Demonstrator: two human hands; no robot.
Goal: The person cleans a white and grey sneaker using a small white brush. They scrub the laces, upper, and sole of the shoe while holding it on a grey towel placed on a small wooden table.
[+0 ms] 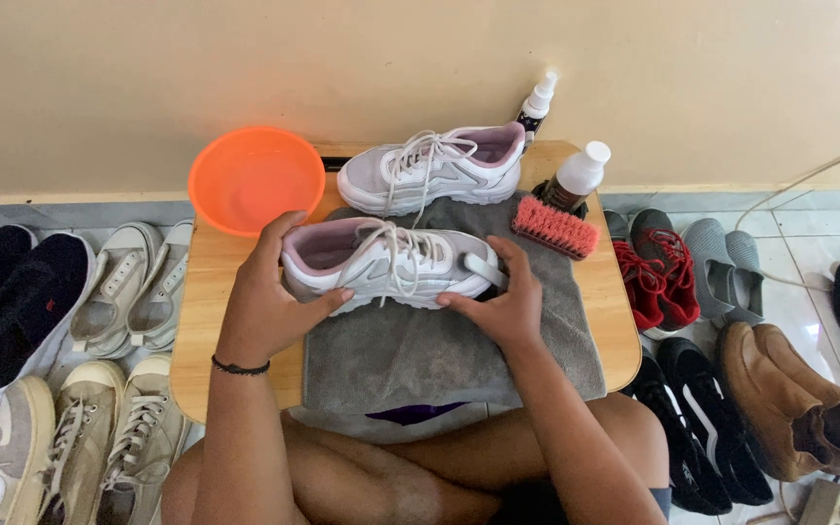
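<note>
Both hands are grasping one white sneaker (pixel 381 262) lying on a grey towel (pixel 439 350) on the wooden surface (pixel 614 321): the left hand (pixel 269 301) is clasping its heel end and the right hand (pixel 503 301) is clenching its toe end. A second white sneaker (pixel 430 170) is sitting just behind it, near one orange bowl (pixel 250 180), one pink brush (pixel 554 227) and two bottles (pixel 576 175). Several more shoes are lying on the floor (pixel 809 224) on both sides.

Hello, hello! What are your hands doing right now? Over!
Left hand on heel, right hand on toe of near white sneaker. Sneaker on grey towel. Second sneaker, brush behind; nothing blocking.
</note>
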